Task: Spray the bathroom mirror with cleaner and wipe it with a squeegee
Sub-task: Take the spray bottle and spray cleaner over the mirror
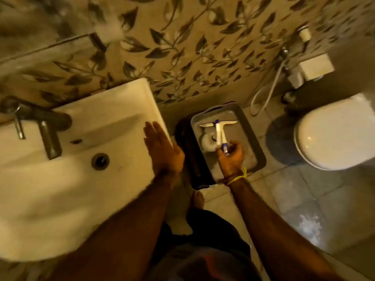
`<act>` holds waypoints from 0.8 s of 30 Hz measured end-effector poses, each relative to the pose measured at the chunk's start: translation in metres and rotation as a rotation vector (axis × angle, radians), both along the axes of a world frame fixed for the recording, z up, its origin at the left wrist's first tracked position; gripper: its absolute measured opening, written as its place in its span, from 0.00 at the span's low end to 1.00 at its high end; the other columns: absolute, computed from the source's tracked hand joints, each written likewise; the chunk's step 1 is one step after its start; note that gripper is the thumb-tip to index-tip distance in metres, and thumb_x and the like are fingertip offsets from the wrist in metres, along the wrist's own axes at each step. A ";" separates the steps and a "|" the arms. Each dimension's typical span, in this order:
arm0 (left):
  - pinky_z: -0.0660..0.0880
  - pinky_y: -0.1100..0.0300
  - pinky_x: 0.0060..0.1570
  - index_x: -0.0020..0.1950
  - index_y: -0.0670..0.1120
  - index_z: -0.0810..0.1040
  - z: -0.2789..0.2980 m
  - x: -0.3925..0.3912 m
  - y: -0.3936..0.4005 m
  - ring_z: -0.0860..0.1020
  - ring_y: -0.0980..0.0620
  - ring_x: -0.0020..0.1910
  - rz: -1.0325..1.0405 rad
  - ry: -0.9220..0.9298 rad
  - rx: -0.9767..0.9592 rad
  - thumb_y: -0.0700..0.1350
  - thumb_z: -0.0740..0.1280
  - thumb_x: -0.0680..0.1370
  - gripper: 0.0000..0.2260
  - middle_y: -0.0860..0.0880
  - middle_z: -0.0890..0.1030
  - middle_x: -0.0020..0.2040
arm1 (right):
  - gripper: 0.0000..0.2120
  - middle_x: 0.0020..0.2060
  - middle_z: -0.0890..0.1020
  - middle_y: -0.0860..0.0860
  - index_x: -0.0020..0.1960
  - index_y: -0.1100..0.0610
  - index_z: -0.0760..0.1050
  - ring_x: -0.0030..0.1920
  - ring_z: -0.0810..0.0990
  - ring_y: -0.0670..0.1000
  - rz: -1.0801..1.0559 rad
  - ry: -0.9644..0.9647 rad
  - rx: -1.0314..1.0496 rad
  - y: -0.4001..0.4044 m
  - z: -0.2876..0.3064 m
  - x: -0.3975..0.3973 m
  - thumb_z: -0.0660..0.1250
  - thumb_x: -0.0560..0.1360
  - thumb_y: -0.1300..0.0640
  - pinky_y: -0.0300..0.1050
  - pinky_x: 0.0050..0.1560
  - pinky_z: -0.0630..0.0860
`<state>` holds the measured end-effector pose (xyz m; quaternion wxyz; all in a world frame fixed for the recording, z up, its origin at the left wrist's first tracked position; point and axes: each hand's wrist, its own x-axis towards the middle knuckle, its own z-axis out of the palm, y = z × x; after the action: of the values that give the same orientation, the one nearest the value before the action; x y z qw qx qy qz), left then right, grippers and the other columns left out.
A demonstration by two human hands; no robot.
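Right hand [231,157] grips the squeegee [218,130] handle over a grey basket [257,138].
Its fingers are clamped on the handle; left hand [162,151] rests flat, fingers apart, on the sink [113,102] edge.

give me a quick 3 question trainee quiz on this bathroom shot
1. True or false: the right hand has its grip on the handle of the squeegee.
2. Where is the squeegee's blade? A) in the sink B) over the grey basket C) on the toilet lid
3. Fill in: the left hand lies flat and open on the edge of the ____.

Key:
1. True.
2. B, over the grey basket on the floor, which also holds a white roll.
3. Sink.
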<state>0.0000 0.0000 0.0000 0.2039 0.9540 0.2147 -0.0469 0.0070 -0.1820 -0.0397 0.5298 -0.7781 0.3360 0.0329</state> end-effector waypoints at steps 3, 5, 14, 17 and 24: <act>0.46 0.44 0.81 0.83 0.39 0.43 0.002 0.002 -0.001 0.44 0.36 0.82 0.001 -0.004 -0.007 0.48 0.65 0.78 0.42 0.37 0.44 0.83 | 0.32 0.60 0.76 0.61 0.67 0.64 0.68 0.59 0.77 0.58 0.143 0.062 -0.028 -0.002 -0.019 0.010 0.76 0.66 0.64 0.45 0.60 0.75; 0.46 0.44 0.81 0.83 0.39 0.44 0.001 0.001 -0.003 0.44 0.37 0.83 -0.023 -0.038 -0.022 0.47 0.65 0.79 0.41 0.37 0.44 0.83 | 0.35 0.62 0.76 0.60 0.69 0.63 0.67 0.63 0.76 0.57 0.204 0.071 -0.019 0.000 -0.033 0.013 0.76 0.66 0.63 0.47 0.63 0.74; 0.47 0.43 0.81 0.83 0.37 0.49 -0.001 0.000 -0.002 0.46 0.37 0.82 -0.021 -0.118 -0.057 0.43 0.65 0.78 0.38 0.36 0.47 0.83 | 0.20 0.47 0.81 0.55 0.62 0.60 0.75 0.48 0.79 0.51 0.163 -0.005 -0.084 0.015 -0.072 0.048 0.69 0.74 0.51 0.51 0.55 0.79; 0.47 0.42 0.81 0.83 0.38 0.48 -0.004 -0.001 -0.002 0.45 0.37 0.82 -0.018 -0.117 -0.058 0.43 0.65 0.78 0.39 0.36 0.46 0.83 | 0.21 0.50 0.83 0.57 0.63 0.61 0.75 0.50 0.81 0.55 0.178 -0.039 -0.130 0.016 -0.080 0.053 0.66 0.76 0.50 0.41 0.51 0.76; 0.46 0.42 0.81 0.83 0.39 0.45 -0.008 -0.001 0.001 0.43 0.37 0.82 -0.027 -0.109 -0.067 0.45 0.65 0.79 0.39 0.37 0.44 0.83 | 0.14 0.43 0.81 0.52 0.55 0.60 0.78 0.44 0.78 0.47 0.177 -0.195 -0.037 0.012 -0.045 0.029 0.69 0.75 0.52 0.45 0.46 0.78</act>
<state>-0.0009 0.0005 -0.0085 0.2465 0.9505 0.1889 -0.0050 0.0361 -0.1696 -0.0844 0.5405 -0.8138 0.2135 -0.0024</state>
